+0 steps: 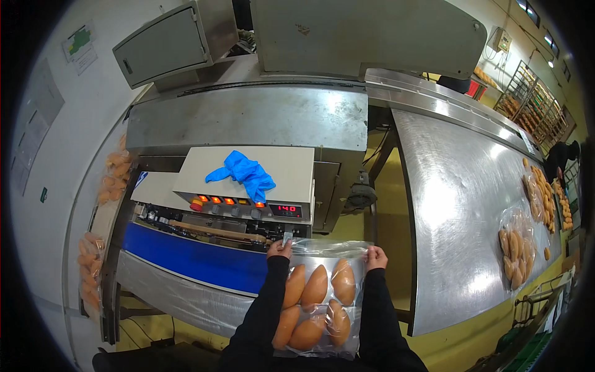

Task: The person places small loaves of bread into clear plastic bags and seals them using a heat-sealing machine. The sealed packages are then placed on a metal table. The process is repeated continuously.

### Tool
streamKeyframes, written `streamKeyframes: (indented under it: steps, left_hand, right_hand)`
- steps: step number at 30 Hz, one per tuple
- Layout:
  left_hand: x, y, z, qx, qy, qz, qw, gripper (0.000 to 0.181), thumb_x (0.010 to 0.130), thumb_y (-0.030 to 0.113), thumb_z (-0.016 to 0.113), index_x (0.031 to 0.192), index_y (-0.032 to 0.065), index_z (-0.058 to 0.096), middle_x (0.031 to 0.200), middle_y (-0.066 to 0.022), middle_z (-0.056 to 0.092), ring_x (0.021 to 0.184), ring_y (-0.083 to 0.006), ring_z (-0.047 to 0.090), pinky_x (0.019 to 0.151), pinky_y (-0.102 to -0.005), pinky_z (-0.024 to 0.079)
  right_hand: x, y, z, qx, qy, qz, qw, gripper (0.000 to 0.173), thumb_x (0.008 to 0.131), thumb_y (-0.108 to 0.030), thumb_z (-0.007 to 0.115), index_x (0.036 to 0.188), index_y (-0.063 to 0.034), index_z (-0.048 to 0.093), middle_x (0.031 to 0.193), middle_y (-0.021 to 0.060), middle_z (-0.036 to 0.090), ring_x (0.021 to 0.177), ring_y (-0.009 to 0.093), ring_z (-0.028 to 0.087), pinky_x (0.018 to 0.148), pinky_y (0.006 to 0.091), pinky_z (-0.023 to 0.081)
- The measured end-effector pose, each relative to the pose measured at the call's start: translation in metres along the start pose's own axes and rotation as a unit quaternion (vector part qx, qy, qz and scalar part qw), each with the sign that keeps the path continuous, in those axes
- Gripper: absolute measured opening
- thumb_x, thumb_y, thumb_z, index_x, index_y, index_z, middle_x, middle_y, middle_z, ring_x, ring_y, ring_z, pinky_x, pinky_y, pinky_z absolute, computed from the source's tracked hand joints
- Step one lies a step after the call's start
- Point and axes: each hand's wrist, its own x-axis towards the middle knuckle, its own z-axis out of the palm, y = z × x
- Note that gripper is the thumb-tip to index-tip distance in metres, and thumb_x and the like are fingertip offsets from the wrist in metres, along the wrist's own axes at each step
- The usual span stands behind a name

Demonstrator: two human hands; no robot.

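A clear plastic bag of several golden-brown bread rolls hangs before me, its top edge stretched between my two hands. My left hand pinches the left top corner, close to the right end of a continuous band sealer. By those fingers is a small pale piece, too small to identify. Gripping the opposite top corner is my right hand. The sealer's blue conveyor belt runs left of the bag, below its brown sealing band.
A crumpled blue glove lies on the sealer's control box, above lit switches and a red emergency stop. Bagged rolls lie at the far left. Right stands a steel table with bagged rolls; a dark-clothed person is beyond.
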Motion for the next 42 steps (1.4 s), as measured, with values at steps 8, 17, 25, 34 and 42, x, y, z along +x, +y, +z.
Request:
streamKeyframes:
  steps: [8,17,25,34,42]
  left_hand:
    - [-0.021,-0.006,-0.009,-0.105,-0.014,-0.017,0.994,0.023,0.072,0.022,0.056,0.078,0.0012,0.048,0.063,-0.0058,0.054,0.046,-0.0099,0.048,0.039,-0.0205,0.037]
    - [-0.053,-0.001,-0.025,-0.099,-0.009,-0.092,0.991,0.018,0.072,0.016,0.057,0.081,0.0015,0.051,0.062,-0.0011,0.051,0.053,-0.0084,0.049,0.044,-0.0181,0.038]
    - [-0.053,0.006,-0.038,-0.05,-0.059,-0.151,0.986,0.02,0.07,0.02,0.059,0.082,0.0057,0.053,0.065,-0.0002,0.052,0.054,-0.0079,0.049,0.047,-0.0188,0.04]
    - [-0.034,-0.014,-0.037,-0.131,-0.051,-0.155,0.978,0.022,0.068,0.019,0.061,0.082,0.0034,0.053,0.069,-0.0035,0.055,0.057,-0.0116,0.052,0.048,-0.0213,0.042]
    - [-0.039,-0.006,-0.04,-0.069,0.013,-0.102,0.992,0.023,0.068,0.019,0.061,0.08,0.0011,0.052,0.06,-0.0039,0.053,0.049,-0.0094,0.048,0.045,-0.0195,0.039]
  right_hand:
    - [0.0,0.003,-0.019,-0.003,-0.002,0.019,1.0,0.013,0.074,-0.012,0.051,0.074,0.0012,0.052,0.061,0.002,0.052,0.051,0.006,0.046,0.047,0.0177,0.038]
    - [-0.011,-0.023,-0.01,0.007,0.02,0.054,0.998,0.01,0.074,-0.009,0.051,0.07,-0.0005,0.053,0.058,-0.0005,0.05,0.048,0.004,0.042,0.045,0.0166,0.035]
    - [-0.015,-0.014,-0.017,0.02,0.023,0.048,0.998,0.011,0.073,-0.01,0.053,0.07,0.0002,0.053,0.056,0.001,0.051,0.047,0.006,0.044,0.043,0.0175,0.035]
    - [-0.017,-0.02,-0.013,0.038,0.006,0.041,0.998,0.013,0.073,-0.012,0.054,0.073,0.0007,0.052,0.057,0.0031,0.052,0.046,0.007,0.046,0.042,0.0186,0.037]
    - [-0.019,-0.01,-0.011,0.078,0.012,0.047,0.996,0.011,0.073,-0.01,0.053,0.066,-0.0007,0.053,0.056,0.0003,0.05,0.047,0.006,0.043,0.044,0.0184,0.035]
